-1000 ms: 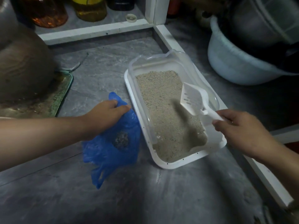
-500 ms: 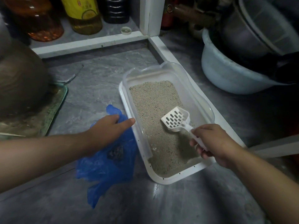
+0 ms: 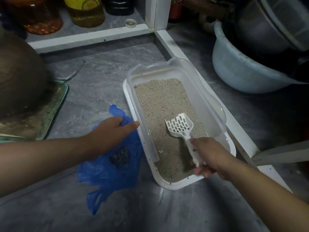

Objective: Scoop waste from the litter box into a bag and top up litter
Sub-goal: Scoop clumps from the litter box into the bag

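The right hand [image 3: 212, 158] is wrapped around the handle of the white slotted scoop [image 3: 179, 125], whose blade rests on the grey litter in the lower middle of the white litter box [image 3: 177, 184] at the frame's centre. The left hand [image 3: 110, 133] pinches the rim of the blue plastic bag [image 3: 107, 174], just left of the box, with a dark clump of waste [image 3: 119, 156] already showing inside. To scoop well, I judge the blade should slide in shallow beneath any clump, lift level, shake gently so clean grains fall through, then cross low to the bag's held-open mouth.
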{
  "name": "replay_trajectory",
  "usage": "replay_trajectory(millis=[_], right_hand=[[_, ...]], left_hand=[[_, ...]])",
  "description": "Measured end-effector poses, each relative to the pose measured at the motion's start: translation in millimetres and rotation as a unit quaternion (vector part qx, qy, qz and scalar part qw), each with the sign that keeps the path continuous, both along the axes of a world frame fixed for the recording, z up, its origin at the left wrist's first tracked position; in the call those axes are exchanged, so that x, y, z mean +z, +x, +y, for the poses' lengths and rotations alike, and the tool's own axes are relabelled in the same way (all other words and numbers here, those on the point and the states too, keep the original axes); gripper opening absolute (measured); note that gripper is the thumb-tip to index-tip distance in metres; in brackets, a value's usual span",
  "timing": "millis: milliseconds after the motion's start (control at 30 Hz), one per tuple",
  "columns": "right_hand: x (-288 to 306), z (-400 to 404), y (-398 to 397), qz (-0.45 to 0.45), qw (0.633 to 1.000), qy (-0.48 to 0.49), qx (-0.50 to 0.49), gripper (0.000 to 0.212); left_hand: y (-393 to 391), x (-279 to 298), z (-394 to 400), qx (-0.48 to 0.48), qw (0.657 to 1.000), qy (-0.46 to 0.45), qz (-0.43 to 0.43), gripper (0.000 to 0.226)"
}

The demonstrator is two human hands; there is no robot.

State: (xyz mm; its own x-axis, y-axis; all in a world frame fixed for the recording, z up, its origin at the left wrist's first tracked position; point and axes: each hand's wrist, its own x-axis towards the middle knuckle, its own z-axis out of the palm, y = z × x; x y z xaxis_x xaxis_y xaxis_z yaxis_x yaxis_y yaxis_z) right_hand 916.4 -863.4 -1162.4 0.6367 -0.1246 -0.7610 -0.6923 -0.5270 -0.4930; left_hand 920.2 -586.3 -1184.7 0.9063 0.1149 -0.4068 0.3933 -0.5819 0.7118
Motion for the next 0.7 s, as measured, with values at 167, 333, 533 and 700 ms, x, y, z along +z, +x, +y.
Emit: replay_trajectory(millis=[167,333,533,700], right_hand=[[13,-13,-11,-0.063,0.967,-0.142,0.201,0.052],[25,-17,-20,-0.171,0.894,-0.304,0.281,0.061],[69,29,-34,-0.268,0.911,-0.160,0.271,0.023],[100,61,-34,-0.257,0.913,-0.093,0.304,0.020]], left_hand=[[0,-3,7,0.002,1.000,-0.009,0.008,0.051],[0,1,12,0.015,1.000,-0.017,0.001,0.046],[-2,13,32,0.063,0.996,-0.057,0.005,0.056],[-16,49,53,0.025,0.998,-0.062,0.013,0.041]])
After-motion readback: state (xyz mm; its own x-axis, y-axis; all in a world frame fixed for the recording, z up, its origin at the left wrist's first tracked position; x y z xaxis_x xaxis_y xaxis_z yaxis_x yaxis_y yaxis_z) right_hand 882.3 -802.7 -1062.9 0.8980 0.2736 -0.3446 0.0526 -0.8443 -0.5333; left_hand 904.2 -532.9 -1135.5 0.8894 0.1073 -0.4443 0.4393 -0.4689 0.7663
